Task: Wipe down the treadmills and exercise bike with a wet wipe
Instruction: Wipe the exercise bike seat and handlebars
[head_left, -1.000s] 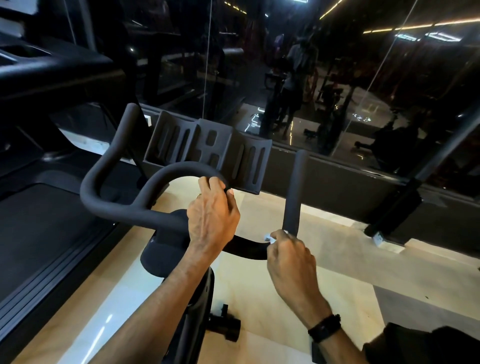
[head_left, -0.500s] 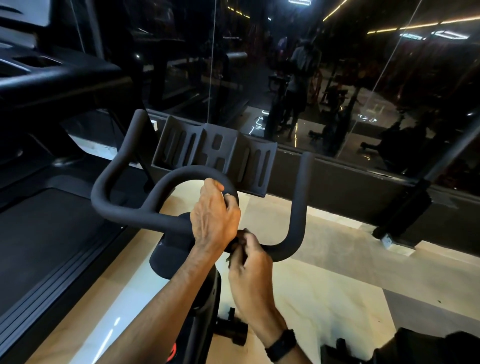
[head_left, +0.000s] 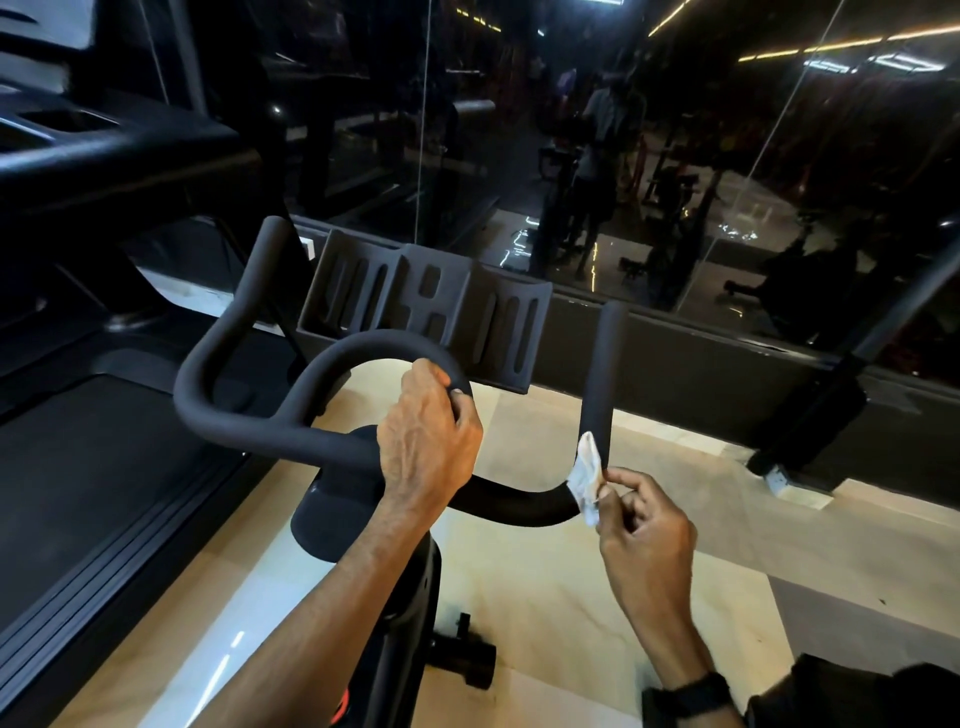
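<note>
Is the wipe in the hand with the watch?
Yes, the right hand, with the watch, pinches the wipe against the handlebar.

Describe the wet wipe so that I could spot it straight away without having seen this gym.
Start at the black handlebar of the exercise bike and follow it to the bend below its right upright grip. There the right hand pinches a small crumpled wet wipe against the bar. It is the only white thing on the dark bike.

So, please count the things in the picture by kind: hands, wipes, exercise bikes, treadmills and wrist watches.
Hands: 2, left hand and right hand
Wet wipe: 1
Exercise bike: 1
Treadmill: 1
Wrist watch: 1
Total: 6
</note>
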